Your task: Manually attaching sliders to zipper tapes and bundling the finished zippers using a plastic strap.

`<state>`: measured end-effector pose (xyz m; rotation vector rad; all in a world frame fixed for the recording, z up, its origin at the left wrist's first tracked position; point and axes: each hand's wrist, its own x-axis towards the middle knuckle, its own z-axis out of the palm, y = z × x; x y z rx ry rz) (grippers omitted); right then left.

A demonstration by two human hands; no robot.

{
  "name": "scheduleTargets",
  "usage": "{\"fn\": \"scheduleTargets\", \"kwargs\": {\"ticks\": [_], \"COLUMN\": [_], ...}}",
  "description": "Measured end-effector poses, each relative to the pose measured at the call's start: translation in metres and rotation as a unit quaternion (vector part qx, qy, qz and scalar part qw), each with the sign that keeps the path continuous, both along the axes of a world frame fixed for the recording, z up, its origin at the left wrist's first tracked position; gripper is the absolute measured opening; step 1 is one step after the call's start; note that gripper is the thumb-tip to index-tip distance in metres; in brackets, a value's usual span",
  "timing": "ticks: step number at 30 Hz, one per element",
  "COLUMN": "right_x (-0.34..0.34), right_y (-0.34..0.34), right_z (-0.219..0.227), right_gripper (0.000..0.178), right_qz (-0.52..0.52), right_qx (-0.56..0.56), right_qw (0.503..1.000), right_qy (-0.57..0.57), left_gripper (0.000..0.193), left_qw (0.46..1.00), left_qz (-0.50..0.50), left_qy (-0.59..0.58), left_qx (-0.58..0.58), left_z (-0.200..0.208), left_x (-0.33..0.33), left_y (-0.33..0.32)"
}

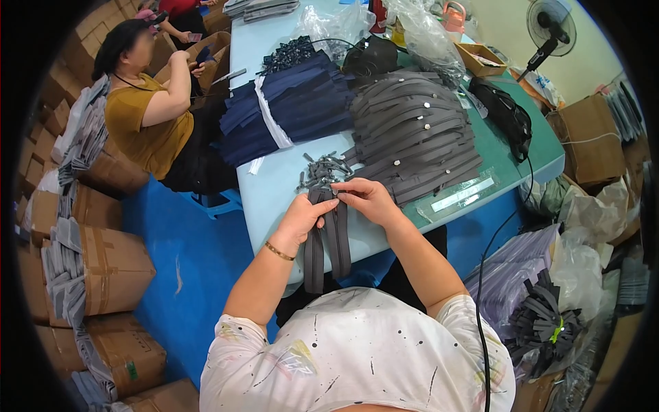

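At the table's near edge, two lengths of grey zipper [314,259] hang down from between my hands. My left hand [302,216] is closed on them near their upper ends, thumb on top. Fingertips of my right hand [369,200] pinch the upper end of the right-hand length; any small part between them is hidden. Just beyond my fingers lies a loose heap of small grey zipper sliders [327,169]. To the right of it spreads a wide layered stack of grey zippers [415,134], with a few small white dots on top.
Navy zippers [302,103] with a white band lie farther left on the table [261,199]. A black bag [504,117] rests at right, its dark cord running down beside me. A fan [551,27] stands far right. Another person [147,117] sits left, near stacked cartons [113,268].
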<state>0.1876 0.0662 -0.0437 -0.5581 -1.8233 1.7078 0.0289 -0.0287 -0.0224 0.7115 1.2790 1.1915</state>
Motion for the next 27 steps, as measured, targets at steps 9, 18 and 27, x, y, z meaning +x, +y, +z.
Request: {"fn": "scheduleTargets", "kwargs": {"ticks": [9, 18, 27], "right_x": [-0.003, -0.003, -0.003], "right_y": [0.000, -0.002, -0.004], "right_z": [-0.003, 0.004, 0.007], "right_gripper": [0.023, 0.019, 0.013], "right_qz": [-0.018, -0.037, -0.096], "right_qx": [0.046, 0.084, 0.140], "right_qw": [0.998, 0.996, 0.985], "right_qy": [0.027, 0.013, 0.008], "left_gripper": [0.013, 0.013, 0.017], "left_qw": [1.000, 0.994, 0.995], "left_qz": [0.013, 0.032, 0.006], "left_qy": [-0.007, 0.094, 0.086], "left_qx": [0.012, 0.048, 0.041], "left_z": [-0.001, -0.012, -0.004], "left_x": [0.001, 0.001, 0.009], "left_y": [0.001, 0.001, -0.002]}}
